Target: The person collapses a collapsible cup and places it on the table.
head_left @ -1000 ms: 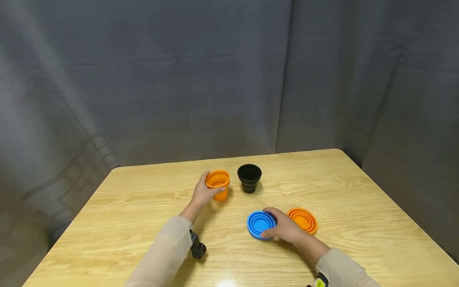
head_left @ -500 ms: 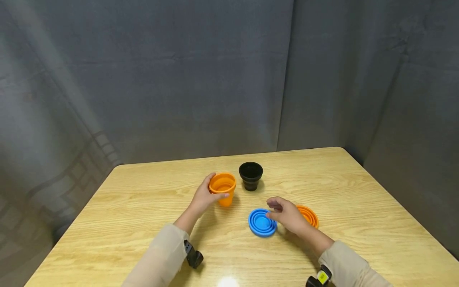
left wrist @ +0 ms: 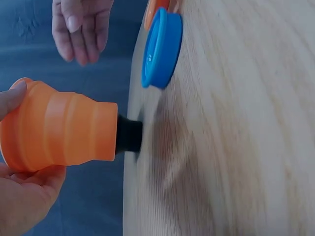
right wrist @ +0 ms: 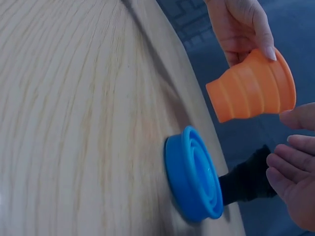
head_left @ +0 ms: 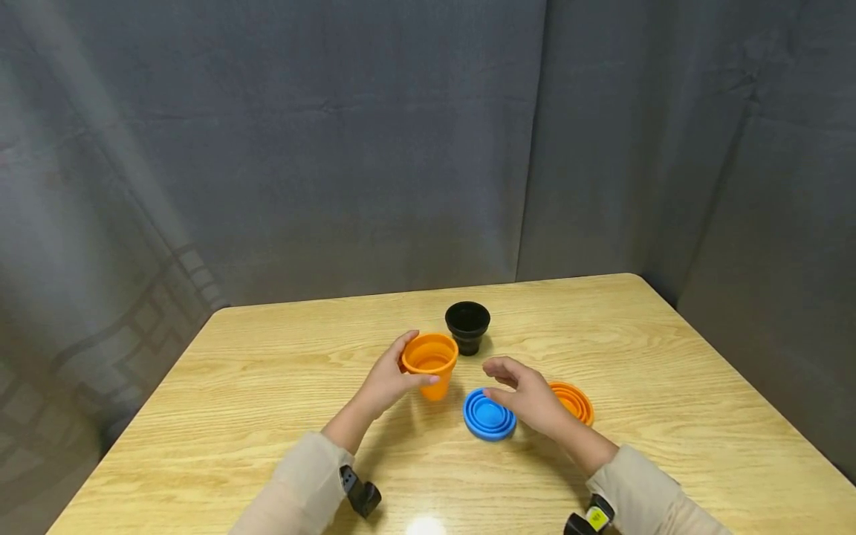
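Observation:
My left hand (head_left: 388, 384) grips an orange collapsible cup (head_left: 433, 358), pulled out to full height, with the thumb and fingers at its rim. In the left wrist view the base of this orange cup (left wrist: 69, 129) is off the table. My right hand (head_left: 533, 397) holds nothing; its fingers are loosely bent in the air. Below and beside it lies a blue collapsible cup (head_left: 488, 417), folded flat on the table. The right wrist view shows the right hand (right wrist: 301, 177) close to the orange cup's rim, above the blue cup (right wrist: 189, 177).
A black collapsible cup (head_left: 467, 327), standing tall, is farther back on the wooden table (head_left: 267, 371). To the right, partly behind the right hand, lies a second orange cup (head_left: 576, 400), folded flat. Grey curtains (head_left: 374, 148) hang behind the table.
The right hand has let go of the blue cup and lifted off it. The left hand has brought the orange cup rightward and nearer, toward the right hand.

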Demonstrator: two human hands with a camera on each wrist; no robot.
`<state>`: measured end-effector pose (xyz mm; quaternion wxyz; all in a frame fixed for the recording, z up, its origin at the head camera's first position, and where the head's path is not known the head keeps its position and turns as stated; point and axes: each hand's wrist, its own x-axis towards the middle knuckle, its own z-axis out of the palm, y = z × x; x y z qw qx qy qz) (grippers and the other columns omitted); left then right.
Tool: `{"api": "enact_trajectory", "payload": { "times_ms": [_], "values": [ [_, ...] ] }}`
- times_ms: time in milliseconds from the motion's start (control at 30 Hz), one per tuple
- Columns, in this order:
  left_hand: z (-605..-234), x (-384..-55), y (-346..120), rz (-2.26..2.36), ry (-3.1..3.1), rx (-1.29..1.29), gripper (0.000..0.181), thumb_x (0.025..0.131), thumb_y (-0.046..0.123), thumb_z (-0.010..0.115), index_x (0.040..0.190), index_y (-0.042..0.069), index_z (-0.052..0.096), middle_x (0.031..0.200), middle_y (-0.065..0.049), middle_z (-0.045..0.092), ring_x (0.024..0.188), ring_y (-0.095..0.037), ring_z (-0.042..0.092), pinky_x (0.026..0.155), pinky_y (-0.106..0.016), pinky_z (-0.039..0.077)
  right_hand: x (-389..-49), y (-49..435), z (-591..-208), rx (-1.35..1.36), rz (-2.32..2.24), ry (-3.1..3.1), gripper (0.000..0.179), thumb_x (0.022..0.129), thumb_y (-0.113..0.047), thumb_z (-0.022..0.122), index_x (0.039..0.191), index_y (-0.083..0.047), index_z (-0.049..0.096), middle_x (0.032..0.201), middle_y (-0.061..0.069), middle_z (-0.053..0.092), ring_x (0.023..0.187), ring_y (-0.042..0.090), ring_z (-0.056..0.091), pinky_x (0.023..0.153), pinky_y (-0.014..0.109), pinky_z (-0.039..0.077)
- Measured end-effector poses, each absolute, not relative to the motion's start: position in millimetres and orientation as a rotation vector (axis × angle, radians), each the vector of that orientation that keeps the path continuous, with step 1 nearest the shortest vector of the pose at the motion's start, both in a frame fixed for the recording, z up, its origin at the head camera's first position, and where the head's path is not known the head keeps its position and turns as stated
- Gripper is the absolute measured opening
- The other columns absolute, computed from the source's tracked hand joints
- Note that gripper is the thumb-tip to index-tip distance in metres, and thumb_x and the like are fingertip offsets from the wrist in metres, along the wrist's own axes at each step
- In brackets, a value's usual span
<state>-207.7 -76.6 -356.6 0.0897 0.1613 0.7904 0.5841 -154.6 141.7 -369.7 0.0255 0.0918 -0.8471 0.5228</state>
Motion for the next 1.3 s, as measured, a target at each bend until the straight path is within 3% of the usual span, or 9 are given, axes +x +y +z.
{"api": "enact_trajectory", "payload": {
  "times_ms": [533,700,1033,1300],
  "values": [
    [-352.3,-188.7,-69.0,1.694,2.196,0.606,0.075,0.071,0.021,0.071,0.132,0.005,0.029,0.125,-0.010,0.041,0.107,-0.022,0.046,0.090,-0.034,0.037,-145.8,132.4,-354.1,0.454,1.325,-2.627,0.045,0.073,-0.005,0.067,0.115,-0.008,0.051,0.116,0.006,0.051,0.106,0.026,0.047,0.088,0.042,0.037],
    [-337.4,-178.0,-67.9,1.699,2.153,0.608,0.072,0.074,0.016,0.068,0.132,0.000,0.027,0.125,-0.014,0.040,0.107,-0.026,0.045,0.089,-0.036,0.037,-143.3,133.4,-351.2,0.519,1.212,-2.626,0.046,0.072,-0.006,0.068,0.115,-0.007,0.052,0.118,0.005,0.049,0.108,0.026,0.045,0.087,0.044,0.038],
    [-344.7,-179.0,-67.7,1.629,2.164,0.630,0.067,0.076,0.025,0.066,0.130,0.003,0.034,0.120,-0.012,0.046,0.099,-0.021,0.050,0.086,-0.034,0.041,-142.3,136.3,-349.9,0.748,1.097,-2.588,0.036,0.072,-0.004,0.068,0.106,-0.007,0.056,0.116,0.007,0.051,0.107,0.023,0.047,0.087,0.040,0.039],
    [-352.7,-181.4,-69.9,1.614,2.089,0.668,0.066,0.077,0.026,0.065,0.129,-0.002,0.033,0.122,-0.014,0.044,0.101,-0.020,0.049,0.087,-0.032,0.039,-138.9,139.8,-345.4,0.864,1.073,-2.620,0.021,0.073,-0.006,0.067,0.093,-0.008,0.061,0.103,0.002,0.059,0.098,0.020,0.052,0.082,0.036,0.043]
  ]
}}
